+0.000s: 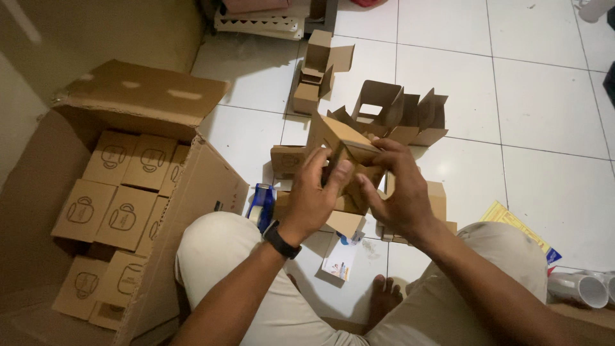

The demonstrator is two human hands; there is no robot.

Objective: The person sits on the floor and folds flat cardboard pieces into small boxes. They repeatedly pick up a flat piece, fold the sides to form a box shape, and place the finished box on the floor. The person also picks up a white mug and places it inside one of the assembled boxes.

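Both hands grasp one small box: left hand and right hand pinch its flaps. A tape dispenser lies beside the left knee.

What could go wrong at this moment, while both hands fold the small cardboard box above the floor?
1. The left hand and right hand press the small cardboard box from both sides; its thin flaps may crease or tear.
2. Folded boxes crowd the tiled floor close by; an elbow could knock them.
3. The white mug lies by the right knee and might be bumped.
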